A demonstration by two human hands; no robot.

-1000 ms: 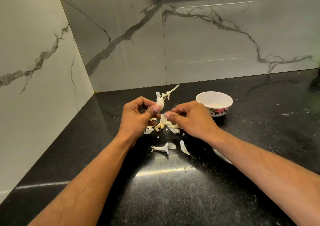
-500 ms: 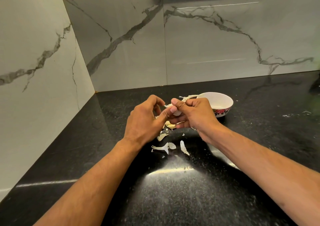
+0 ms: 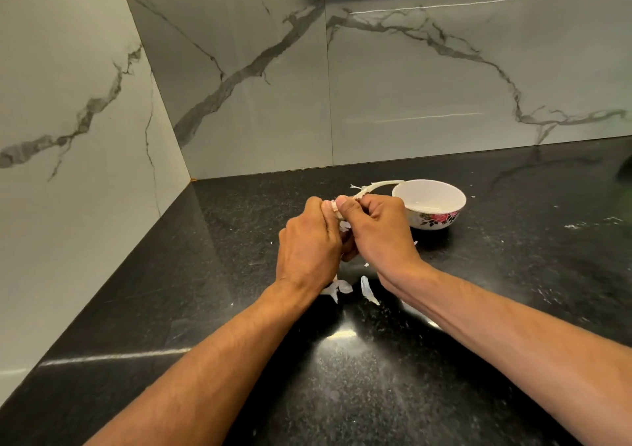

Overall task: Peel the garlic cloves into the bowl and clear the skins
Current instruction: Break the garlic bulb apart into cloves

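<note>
My left hand (image 3: 309, 250) and my right hand (image 3: 379, 237) are pressed together above the black counter, both gripping a garlic piece (image 3: 337, 210) that is mostly hidden between the fingers. A long strip of pale skin (image 3: 378, 185) sticks out from under my right thumb toward the bowl. The white bowl (image 3: 456, 202) with a red flower print stands just right of my right hand; it looks empty. Loose garlic skins (image 3: 369, 288) lie on the counter below my wrists, with more half hidden under my hands.
The black speckled counter (image 3: 342, 377) ends at marble-look walls on the left and at the back, forming a corner. Small white flecks (image 3: 581, 225) lie on the counter to the right of the bowl.
My hands have closed together and lifted slightly, now covering the pile of skins. The skin strip has swung from pointing up to pointing right toward the bowl.
</note>
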